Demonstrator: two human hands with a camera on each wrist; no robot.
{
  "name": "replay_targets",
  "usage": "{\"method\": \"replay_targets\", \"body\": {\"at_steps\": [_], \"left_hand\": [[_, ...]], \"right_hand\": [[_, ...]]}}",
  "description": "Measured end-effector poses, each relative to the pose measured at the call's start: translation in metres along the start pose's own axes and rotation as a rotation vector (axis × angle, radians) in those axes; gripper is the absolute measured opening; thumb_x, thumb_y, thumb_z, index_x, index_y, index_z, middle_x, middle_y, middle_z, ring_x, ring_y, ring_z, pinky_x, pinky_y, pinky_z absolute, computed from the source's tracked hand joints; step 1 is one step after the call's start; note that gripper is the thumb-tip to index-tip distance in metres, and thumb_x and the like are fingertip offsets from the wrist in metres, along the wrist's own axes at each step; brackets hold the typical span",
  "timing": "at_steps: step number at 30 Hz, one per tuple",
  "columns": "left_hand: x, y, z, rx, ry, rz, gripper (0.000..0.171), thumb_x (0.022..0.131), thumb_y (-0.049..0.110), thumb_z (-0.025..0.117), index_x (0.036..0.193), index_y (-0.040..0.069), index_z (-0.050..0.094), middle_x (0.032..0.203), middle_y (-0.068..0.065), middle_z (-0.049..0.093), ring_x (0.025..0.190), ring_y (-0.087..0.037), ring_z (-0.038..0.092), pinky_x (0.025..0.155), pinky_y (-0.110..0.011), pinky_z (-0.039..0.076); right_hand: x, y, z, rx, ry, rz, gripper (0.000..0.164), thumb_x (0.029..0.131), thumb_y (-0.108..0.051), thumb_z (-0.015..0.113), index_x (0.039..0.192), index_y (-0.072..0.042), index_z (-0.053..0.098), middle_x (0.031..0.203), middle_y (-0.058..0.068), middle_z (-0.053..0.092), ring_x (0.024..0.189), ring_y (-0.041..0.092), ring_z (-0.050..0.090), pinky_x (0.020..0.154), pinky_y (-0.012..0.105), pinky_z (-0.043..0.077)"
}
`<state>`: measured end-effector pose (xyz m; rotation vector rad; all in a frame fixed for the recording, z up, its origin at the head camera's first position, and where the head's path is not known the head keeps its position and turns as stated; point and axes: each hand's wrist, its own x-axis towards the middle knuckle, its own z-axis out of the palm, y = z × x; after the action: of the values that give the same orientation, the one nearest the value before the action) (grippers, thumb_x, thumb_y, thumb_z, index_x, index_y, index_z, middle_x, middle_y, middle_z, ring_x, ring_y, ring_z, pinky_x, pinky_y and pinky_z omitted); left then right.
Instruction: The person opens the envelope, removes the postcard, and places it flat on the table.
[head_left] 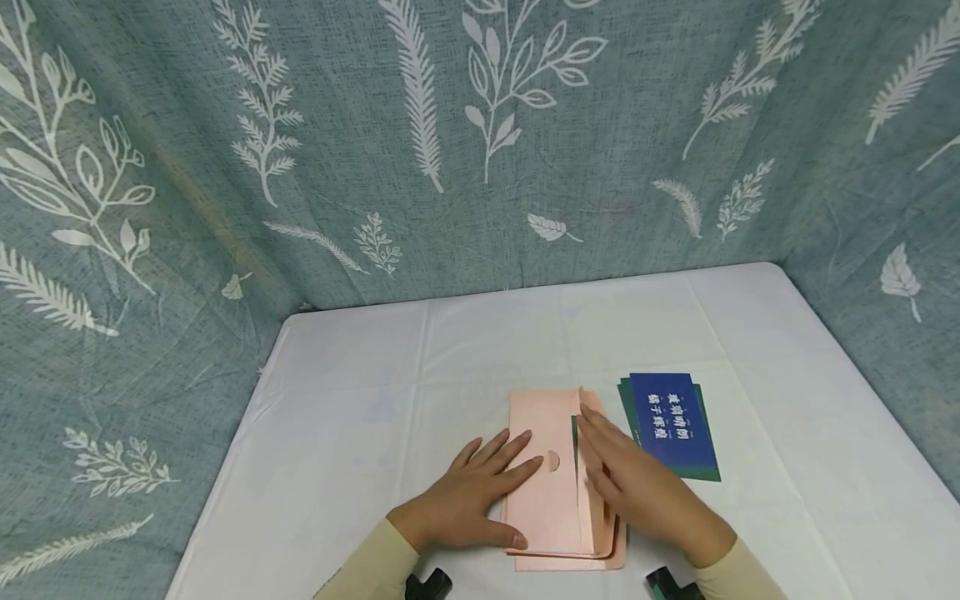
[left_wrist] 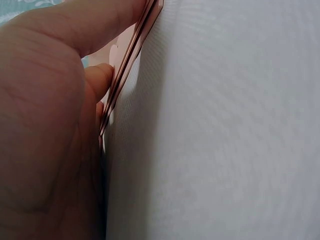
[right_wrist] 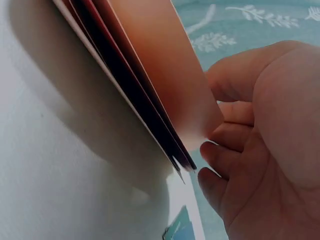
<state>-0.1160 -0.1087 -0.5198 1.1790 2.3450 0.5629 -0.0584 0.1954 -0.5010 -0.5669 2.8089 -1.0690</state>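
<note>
A pink paper envelope [head_left: 540,508] lies on the white table, on top of another pink envelope [head_left: 558,564]. My left hand [head_left: 468,500] is spread flat over its left side, the fingertips near a small half-round notch; in the left wrist view the thumb [left_wrist: 107,25] rests at the stacked edges. My right hand [head_left: 648,487] touches the envelope's right-hand flap [head_left: 595,508] with nearly straight fingers. That flap [right_wrist: 155,55] stands raised in the right wrist view. A narrow green edge [head_left: 575,433] shows at the envelope's opening; what it belongs to is mostly hidden.
Blue and green cards [head_left: 678,417] with white characters lie in a slightly fanned stack just right of the envelopes. Behind the white-covered table [head_left: 360,375] hangs a teal leaf-patterned curtain [head_left: 465,233]. Black devices [head_left: 429,583] sit by both wrists.
</note>
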Motion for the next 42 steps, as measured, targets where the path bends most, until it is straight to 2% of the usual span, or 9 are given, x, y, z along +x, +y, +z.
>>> {"method": "replay_targets", "body": {"at_steps": [4,12,17,21,26,34,42], "left_hand": [[0.000,0.000,0.000,0.001,0.001,0.004,0.100,0.095,0.072,0.069,0.175,0.033,0.024,0.182,0.009,-0.001,0.165,-0.022,-0.004,0.127,-0.063,0.003],[0.000,0.000,0.001,-0.003,0.007,-0.004,0.100,0.095,0.072,0.070,0.175,0.033,0.025,0.182,0.009,0.000,0.165,-0.022,-0.003,0.127,-0.063,0.003],[0.000,-0.001,0.002,-0.024,0.015,0.000,0.101,0.094,0.072,0.071,0.175,0.032,0.026,0.182,0.009,0.001,0.166,-0.022,-0.002,0.127,-0.063,0.002],[-0.001,-0.002,0.003,-0.048,0.032,0.000,0.103,0.092,0.071,0.073,0.175,0.030,0.027,0.182,0.010,0.002,0.166,-0.022,-0.001,0.128,-0.062,0.001],[-0.002,0.000,0.004,-0.051,0.061,-0.013,0.108,0.092,0.072,0.073,0.175,0.021,0.026,0.182,0.008,0.004,0.166,-0.022,0.000,0.128,-0.060,0.001],[0.005,0.024,0.016,-0.016,0.125,-0.134,0.114,0.098,0.075,0.064,0.173,0.001,0.020,0.181,-0.009,0.002,0.165,-0.029,0.001,0.127,-0.065,0.007],[0.014,0.042,0.021,-0.007,0.162,-0.213,0.112,0.099,0.068,0.067,0.170,-0.006,0.022,0.180,-0.018,0.003,0.164,-0.039,0.004,0.126,-0.066,0.014]], "right_hand": [[-0.001,0.003,-0.002,-0.046,0.013,-0.012,0.062,0.111,-0.011,0.064,0.167,-0.001,0.040,0.175,0.015,0.028,0.160,0.036,0.025,0.121,0.057,0.031],[-0.003,0.009,-0.003,-0.112,-0.007,0.037,0.060,0.108,-0.010,0.068,0.161,0.006,0.046,0.171,0.021,0.035,0.157,0.043,0.031,0.120,0.060,0.032],[-0.004,0.012,0.000,-0.151,-0.032,0.061,0.056,0.108,-0.011,0.067,0.158,0.009,0.050,0.170,0.024,0.038,0.157,0.046,0.031,0.122,0.064,0.027],[-0.004,0.014,0.003,-0.166,-0.053,0.066,0.053,0.110,-0.013,0.066,0.156,0.009,0.052,0.170,0.023,0.037,0.157,0.045,0.030,0.124,0.066,0.022],[-0.004,0.015,0.004,-0.171,-0.057,0.055,0.052,0.111,-0.013,0.064,0.156,0.009,0.052,0.170,0.024,0.036,0.157,0.045,0.031,0.124,0.066,0.022],[-0.004,0.014,0.004,-0.167,-0.058,0.060,0.052,0.110,-0.013,0.065,0.156,0.009,0.052,0.170,0.024,0.036,0.157,0.045,0.031,0.123,0.065,0.023],[-0.003,0.014,0.005,-0.173,-0.059,0.062,0.053,0.109,-0.011,0.066,0.156,0.010,0.052,0.170,0.025,0.037,0.157,0.045,0.031,0.123,0.065,0.025]]}}
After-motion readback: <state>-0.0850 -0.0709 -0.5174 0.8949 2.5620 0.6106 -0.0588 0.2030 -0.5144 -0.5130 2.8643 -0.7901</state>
